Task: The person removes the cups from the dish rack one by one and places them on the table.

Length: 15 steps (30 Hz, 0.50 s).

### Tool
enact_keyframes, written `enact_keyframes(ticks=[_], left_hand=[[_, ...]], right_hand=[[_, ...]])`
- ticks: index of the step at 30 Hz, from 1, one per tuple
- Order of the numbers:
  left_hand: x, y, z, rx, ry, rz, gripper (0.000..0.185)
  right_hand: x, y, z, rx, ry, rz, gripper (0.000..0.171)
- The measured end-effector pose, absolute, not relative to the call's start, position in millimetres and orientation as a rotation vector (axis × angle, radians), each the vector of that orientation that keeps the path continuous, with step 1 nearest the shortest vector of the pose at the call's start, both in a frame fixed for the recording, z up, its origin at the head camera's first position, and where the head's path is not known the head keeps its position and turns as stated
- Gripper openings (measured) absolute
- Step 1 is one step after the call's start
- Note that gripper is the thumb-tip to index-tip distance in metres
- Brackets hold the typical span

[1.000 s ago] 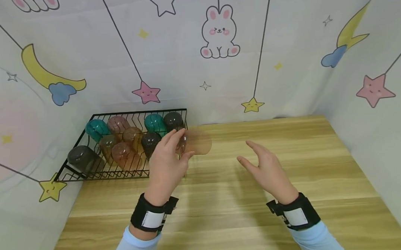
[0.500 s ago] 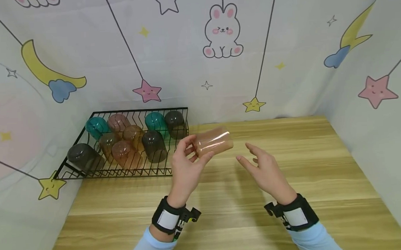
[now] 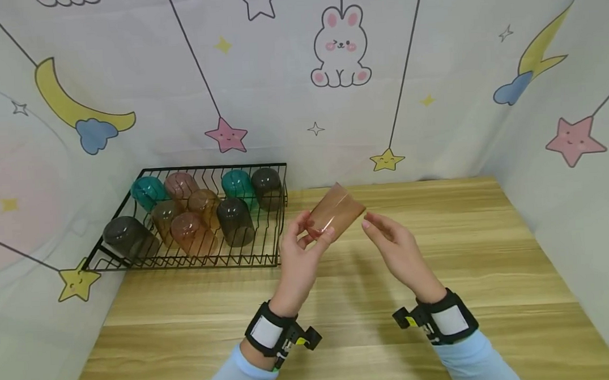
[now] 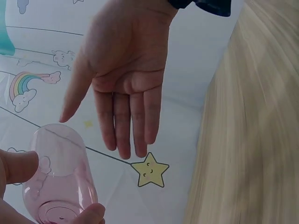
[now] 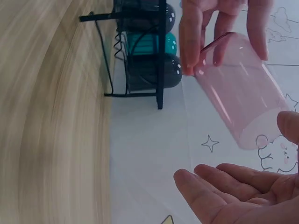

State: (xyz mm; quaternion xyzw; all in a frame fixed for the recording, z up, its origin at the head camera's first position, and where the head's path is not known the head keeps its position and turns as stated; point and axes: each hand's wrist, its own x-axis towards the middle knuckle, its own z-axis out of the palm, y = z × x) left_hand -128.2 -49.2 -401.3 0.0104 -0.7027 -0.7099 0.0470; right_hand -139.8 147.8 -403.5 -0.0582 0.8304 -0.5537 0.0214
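Observation:
My left hand (image 3: pixel 303 252) grips a clear pink plastic cup (image 3: pixel 336 214) by its rim end, held sideways above the wooden table (image 3: pixel 340 302). In the left wrist view my thumb and a finger pinch the cup (image 4: pixel 58 179). My right hand (image 3: pixel 394 248) is open, fingers straight, its fingertips just short of the cup's base. The right wrist view shows the cup (image 5: pixel 240 91) tilted above my open right palm (image 5: pixel 233 196), with the left hand's fingers (image 5: pixel 191 37) round its mouth.
A black wire rack (image 3: pixel 267 259) stands at the back left of the table, holding several upturned cups in teal, brown, pink and dark grey (image 3: pixel 234 220). Printed cloth walls close in the table on the left, back and right.
My left hand has carried the pink cup rightward from the rack's edge towards the table's middle. My right hand has moved in closer to the cup.

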Motion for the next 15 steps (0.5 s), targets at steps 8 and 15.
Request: enact_keyframes(ticks=[8, 15], left_hand=[[-126.9, -42.0, -405.7, 0.007, -2.149, -2.171, 0.061], [-126.5, -42.3, -402.5, 0.030, -2.166, -2.226, 0.062]], right_hand=[[-143.4, 140.8, -398.4, -0.275, 2.430, -1.868, 0.061], [-145.2, 139.0, -394.9, -0.269, 2.443, -1.872, 0.059]])
